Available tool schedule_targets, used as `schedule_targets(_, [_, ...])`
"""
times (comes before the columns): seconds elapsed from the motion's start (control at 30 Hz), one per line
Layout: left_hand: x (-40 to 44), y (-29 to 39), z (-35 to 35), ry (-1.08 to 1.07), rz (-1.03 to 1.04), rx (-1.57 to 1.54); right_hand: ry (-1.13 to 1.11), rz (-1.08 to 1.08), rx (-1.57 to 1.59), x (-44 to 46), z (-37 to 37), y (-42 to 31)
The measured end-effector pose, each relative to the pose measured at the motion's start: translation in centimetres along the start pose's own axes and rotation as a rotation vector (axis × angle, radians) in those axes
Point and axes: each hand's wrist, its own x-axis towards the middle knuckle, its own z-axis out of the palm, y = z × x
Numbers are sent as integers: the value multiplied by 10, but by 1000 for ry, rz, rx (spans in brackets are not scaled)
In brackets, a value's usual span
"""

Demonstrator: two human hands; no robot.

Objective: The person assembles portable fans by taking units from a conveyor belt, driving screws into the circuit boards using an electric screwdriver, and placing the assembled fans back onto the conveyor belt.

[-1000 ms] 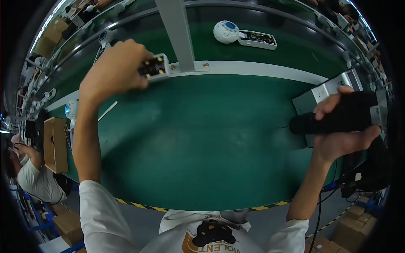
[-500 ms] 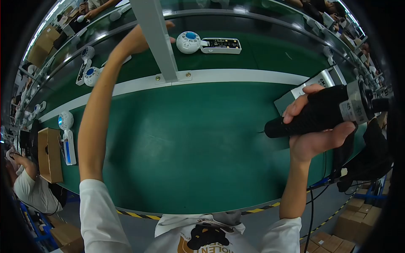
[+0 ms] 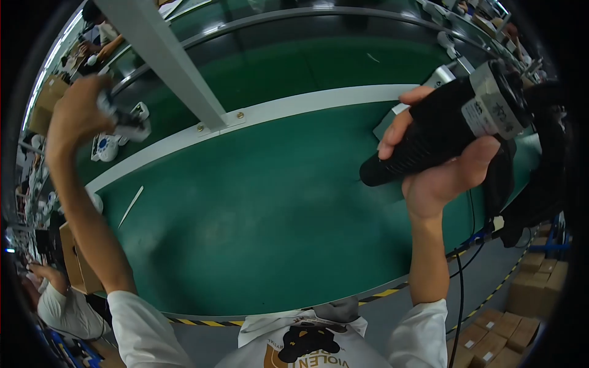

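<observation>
We see a green workbench (image 3: 264, 245) spreading between the left hand (image 3: 80, 116) and the right hand (image 3: 442, 162). A pale strip (image 3: 307, 101) lines its far edge, bolted to a grey post (image 3: 175, 67) just right of the left hand. Ahead of the right hand, beyond that strip, we have a dark green surface (image 3: 294, 64) and a metal rail (image 3: 270, 19). A bright light strip (image 3: 54, 50) runs beyond the left hand. Below and right of the right hand, brown cartons (image 3: 534, 291) stand by striped floor tape (image 3: 498, 288) on our grey floor (image 3: 208, 343).
</observation>
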Motion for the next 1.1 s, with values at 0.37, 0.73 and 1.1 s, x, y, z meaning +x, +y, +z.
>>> schedule_targets(0.37, [-45, 149, -15, -100, 792, -1025, 5, -271, 34, 47, -47, -65])
schedule_targets(0.73, [-65, 243, 70, -65, 657, -1415, -371, -188, 146, 29, -30, -49])
schedule_targets(1.1, [-58, 255, 78, -55, 699, -1427, -326, -64, 153, 33, -14, -30])
